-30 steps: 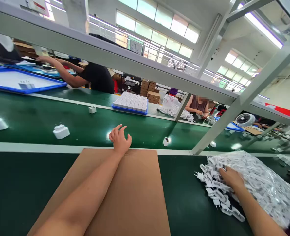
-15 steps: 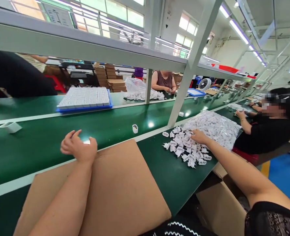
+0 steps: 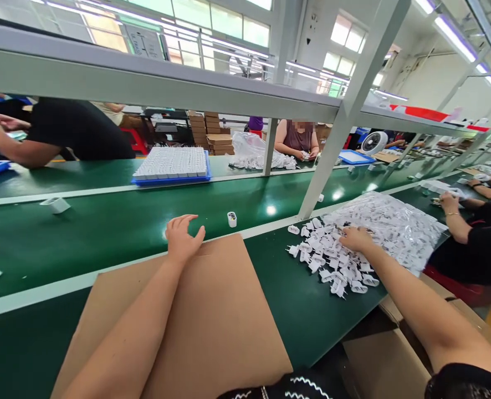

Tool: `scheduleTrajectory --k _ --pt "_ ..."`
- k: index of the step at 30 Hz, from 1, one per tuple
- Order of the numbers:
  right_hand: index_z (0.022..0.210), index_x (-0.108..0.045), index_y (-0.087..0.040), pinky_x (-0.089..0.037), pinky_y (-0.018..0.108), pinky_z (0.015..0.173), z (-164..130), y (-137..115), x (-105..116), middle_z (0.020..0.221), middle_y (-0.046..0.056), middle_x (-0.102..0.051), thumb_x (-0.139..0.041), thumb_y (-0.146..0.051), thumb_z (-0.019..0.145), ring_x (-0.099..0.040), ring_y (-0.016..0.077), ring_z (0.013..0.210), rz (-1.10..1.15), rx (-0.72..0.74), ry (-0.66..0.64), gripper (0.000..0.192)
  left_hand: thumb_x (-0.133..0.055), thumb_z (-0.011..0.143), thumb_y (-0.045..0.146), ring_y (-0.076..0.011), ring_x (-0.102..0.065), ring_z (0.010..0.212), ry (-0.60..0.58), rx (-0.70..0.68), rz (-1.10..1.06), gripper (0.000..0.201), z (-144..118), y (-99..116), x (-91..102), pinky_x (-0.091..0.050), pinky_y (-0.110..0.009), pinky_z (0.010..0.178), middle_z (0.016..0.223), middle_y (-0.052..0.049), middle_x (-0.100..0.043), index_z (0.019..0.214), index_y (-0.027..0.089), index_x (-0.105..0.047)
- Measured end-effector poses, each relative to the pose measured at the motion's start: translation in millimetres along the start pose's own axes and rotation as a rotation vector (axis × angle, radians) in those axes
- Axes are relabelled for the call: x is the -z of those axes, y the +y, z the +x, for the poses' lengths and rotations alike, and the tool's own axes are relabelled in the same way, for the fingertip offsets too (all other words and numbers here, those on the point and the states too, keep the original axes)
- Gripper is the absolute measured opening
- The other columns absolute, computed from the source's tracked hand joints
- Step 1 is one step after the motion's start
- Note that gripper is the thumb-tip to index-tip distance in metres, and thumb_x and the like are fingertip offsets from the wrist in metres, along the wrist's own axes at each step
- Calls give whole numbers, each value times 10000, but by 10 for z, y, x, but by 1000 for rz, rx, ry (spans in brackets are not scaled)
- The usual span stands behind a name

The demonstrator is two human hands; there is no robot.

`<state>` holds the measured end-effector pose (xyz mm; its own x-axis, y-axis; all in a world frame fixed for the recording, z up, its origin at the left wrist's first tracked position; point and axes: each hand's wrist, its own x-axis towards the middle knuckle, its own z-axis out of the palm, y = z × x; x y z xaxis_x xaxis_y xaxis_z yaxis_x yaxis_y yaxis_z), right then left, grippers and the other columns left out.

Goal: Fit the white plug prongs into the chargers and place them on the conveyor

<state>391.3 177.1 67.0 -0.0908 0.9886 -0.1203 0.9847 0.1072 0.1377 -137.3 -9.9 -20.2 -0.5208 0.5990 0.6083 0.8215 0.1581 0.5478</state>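
Note:
My left hand (image 3: 182, 239) rests at the far edge of a brown cardboard sheet (image 3: 212, 316), fingers loosely curled with nothing in it, beside the green conveyor belt (image 3: 116, 221). My right hand (image 3: 356, 239) lies palm down on a heap of small white plug parts (image 3: 332, 260) spilling from a clear plastic bag (image 3: 390, 224). Whether its fingers grip a part is hidden. A single small white part (image 3: 231, 219) stands on the belt between my hands.
A blue tray of white parts (image 3: 173, 165) sits across the belt. A slanted grey frame post (image 3: 337, 133) rises beside the heap. Other people work opposite and at the right (image 3: 478, 233). An open cardboard box (image 3: 387, 360) stands below the table edge.
The view swung back left a little. My left hand stayed at the cardboard's far edge with its fingers spread wider. My right hand remains on the plug heap.

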Motion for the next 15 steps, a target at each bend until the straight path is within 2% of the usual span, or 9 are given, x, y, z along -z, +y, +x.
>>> scheduleTrajectory --k 2,4,5,7,9,11,13,15 --pt "1380 -680 -155 -354 634 1147 -120 -62 106 1517 193 -564 -539 -240 923 -463 477 1390 -10 30 5 486 -606 864 482 -382 -490 1331 -150 -1 14 455 19 85 -114 -369 -536 1156 1318 -150 -682 1208 195 -689" --pt "1410 -661 -146 -334 637 1163 -203 -257 209 1560 199 -520 -509 -198 940 -433 477 1418 4 85 38 497 -646 829 595 -418 -470 1360 -295 12 53 605 68 202 -244 -364 -558 1158 1365 -185 -661 1260 172 -677" --pt "1443 -635 -146 -336 590 1179 -228 -406 250 1576 191 -507 -484 -178 960 -431 448 1433 24 132 56 508 -675 793 659 -440 -460 1374 -357 25 81 709 101 269 -309 -369 -567 1154 1391 -210 -642 1288 152 -664" --pt "1457 -625 -165 -387 470 1165 -264 -773 305 1516 162 -581 -429 -165 1011 -506 358 1396 82 238 51 488 -735 701 740 -477 -479 1360 -442 90 145 862 167 413 -424 -410 -563 1119 1394 -255 -627 1293 120 -652" --pt "1379 -675 -147 -460 451 1095 -310 -1150 335 1401 166 -665 -400 -205 1062 -595 337 1302 131 288 21 423 -741 693 715 -465 -573 1259 -489 192 182 788 204 559 -491 -485 -518 1029 1300 -257 -674 1216 130 -673" --pt "1298 -694 -92 -485 480 1080 -378 -1447 355 1345 196 -684 -466 -274 1087 -620 336 1277 169 299 1 361 -658 774 611 -431 -662 1111 -500 256 180 566 192 689 -495 -531 -479 915 1172 -238 -721 1115 161 -691" --pt "1283 -678 -128 -504 526 1083 -445 -1632 372 1336 146 -680 -603 -388 1065 -635 306 1261 213 300 -19 347 -554 810 497 -432 -695 1017 -486 251 158 431 144 769 -462 -541 -487 832 1074 -235 -739 1066 181 -695" --pt "1269 -676 -149 -532 538 1067 -469 -1742 385 1323 118 -675 -662 -411 1041 -656 291 1218 285 340 -49 347 -518 764 472 -461 -695 1000 -467 236 136 434 104 778 -438 -538 -518 803 991 -212 -750 1059 210 -700"
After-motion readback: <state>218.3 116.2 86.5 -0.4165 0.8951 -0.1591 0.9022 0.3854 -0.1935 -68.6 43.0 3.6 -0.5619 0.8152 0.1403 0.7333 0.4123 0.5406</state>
